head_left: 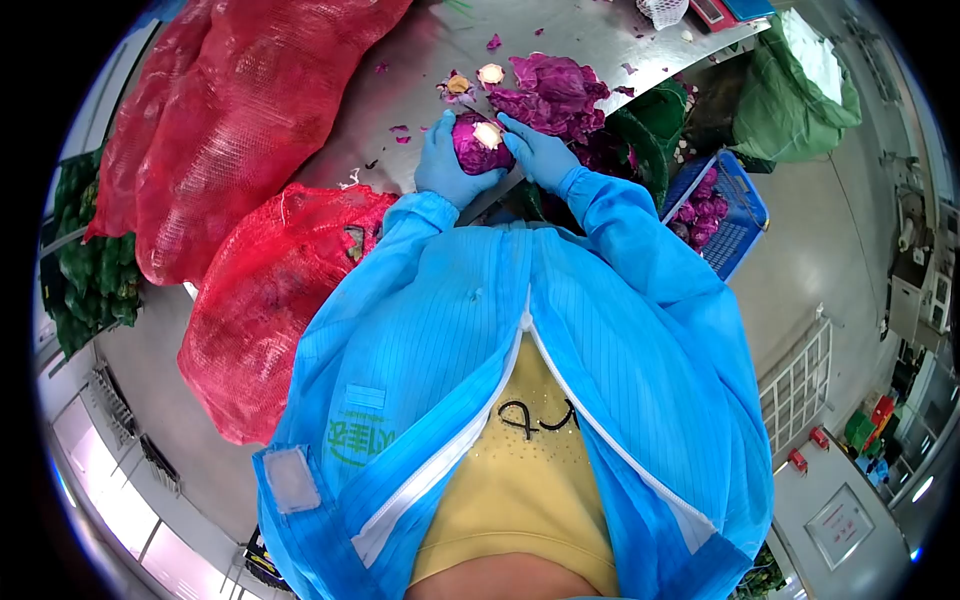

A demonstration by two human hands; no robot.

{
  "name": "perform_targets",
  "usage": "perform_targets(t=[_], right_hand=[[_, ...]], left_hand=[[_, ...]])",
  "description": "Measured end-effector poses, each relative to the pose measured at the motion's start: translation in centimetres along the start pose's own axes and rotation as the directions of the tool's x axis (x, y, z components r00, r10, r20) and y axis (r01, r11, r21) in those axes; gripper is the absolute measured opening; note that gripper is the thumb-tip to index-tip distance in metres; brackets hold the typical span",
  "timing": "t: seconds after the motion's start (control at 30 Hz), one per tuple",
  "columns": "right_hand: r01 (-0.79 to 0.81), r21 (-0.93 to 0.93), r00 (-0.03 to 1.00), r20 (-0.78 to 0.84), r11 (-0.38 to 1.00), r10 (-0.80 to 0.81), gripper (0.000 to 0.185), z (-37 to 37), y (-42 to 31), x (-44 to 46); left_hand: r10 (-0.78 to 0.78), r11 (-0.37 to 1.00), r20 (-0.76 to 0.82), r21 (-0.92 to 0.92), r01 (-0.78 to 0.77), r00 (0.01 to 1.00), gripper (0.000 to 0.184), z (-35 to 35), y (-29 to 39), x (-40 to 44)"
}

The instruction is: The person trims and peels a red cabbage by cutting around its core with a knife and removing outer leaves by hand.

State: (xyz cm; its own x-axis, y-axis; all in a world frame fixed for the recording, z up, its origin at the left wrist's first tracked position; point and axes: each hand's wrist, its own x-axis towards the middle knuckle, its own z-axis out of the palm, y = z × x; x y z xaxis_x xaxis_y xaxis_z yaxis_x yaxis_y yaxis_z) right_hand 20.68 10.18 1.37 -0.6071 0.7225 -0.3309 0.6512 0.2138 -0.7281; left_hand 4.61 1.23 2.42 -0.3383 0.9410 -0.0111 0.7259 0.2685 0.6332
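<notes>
A red cabbage (472, 157) with a pale cut stem end facing up is held over the near edge of the steel table. My left hand (445, 168), in a blue glove, wraps round its left side and underside. On the other side my right hand (541, 157), gloved too, is closed with its fingers against the cabbage; whether it also holds a small tool is hidden. Just beyond lies a heap of loose purple cabbage leaves (555, 97). Cut stem pieces (490, 74) and leaf scraps are close by on the table.
Large red mesh sacks (250, 120) crowd the left, with another red mesh sack (255, 310) hanging nearer me. A blue crate (745, 225) of red cabbages stands at right, below a green sack (800, 100). The steel table (420, 70) has scattered leaf bits.
</notes>
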Motion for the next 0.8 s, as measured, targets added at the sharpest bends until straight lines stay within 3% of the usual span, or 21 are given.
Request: perform_targets(t=[0.2,0.3,0.4,0.57,0.63,0.73,0.8], right_hand=[[0.018,0.039,1.0,-0.022,0.999,-0.017,0.052,0.2,0.5,0.9],[-0.085,-0.063,0.995,0.039,0.994,0.087,0.053,-0.9,-0.9,0.2],[0.028,0.141,0.999,0.029,0.99,-0.032,0.051,-1.1,-0.1,0.9],[0.022,0.172,0.998,0.061,0.985,-0.033,0.049,-0.8,1.2,1.8],[0.088,0.187,0.996,0.01,0.978,-0.092,0.051,-0.7,1.2,1.9],[-0.309,0.211,0.944,0.185,0.927,0.272,0.053,-4.0,-1.4,1.7],[-0.244,0.199,0.961,0.182,0.949,0.208,0.053,-4.0,-1.9,1.9]], left_hand=[[-0.076,0.993,0.054,0.092,0.071,0.996,0.111,-0.7,1.7,0.0],[-0.08,0.994,0.055,0.075,0.076,0.995,0.111,-0.4,1.4,-0.2],[-0.087,0.994,0.026,0.068,0.085,0.996,0.111,-0.3,1.5,-0.3],[-0.116,0.992,0.01,0.054,0.115,0.993,0.109,-0.5,2.1,-0.6],[-0.08,0.996,0.0,0.046,0.08,0.997,0.108,-0.4,1.7,-0.7],[-0.021,1.0,-0.04,0.02,0.021,0.999,0.107,0.1,1.1,-1.6],[-0.006,1.0,-0.072,-0.025,0.004,0.997,0.106,0.0,1.1,-1.5]])
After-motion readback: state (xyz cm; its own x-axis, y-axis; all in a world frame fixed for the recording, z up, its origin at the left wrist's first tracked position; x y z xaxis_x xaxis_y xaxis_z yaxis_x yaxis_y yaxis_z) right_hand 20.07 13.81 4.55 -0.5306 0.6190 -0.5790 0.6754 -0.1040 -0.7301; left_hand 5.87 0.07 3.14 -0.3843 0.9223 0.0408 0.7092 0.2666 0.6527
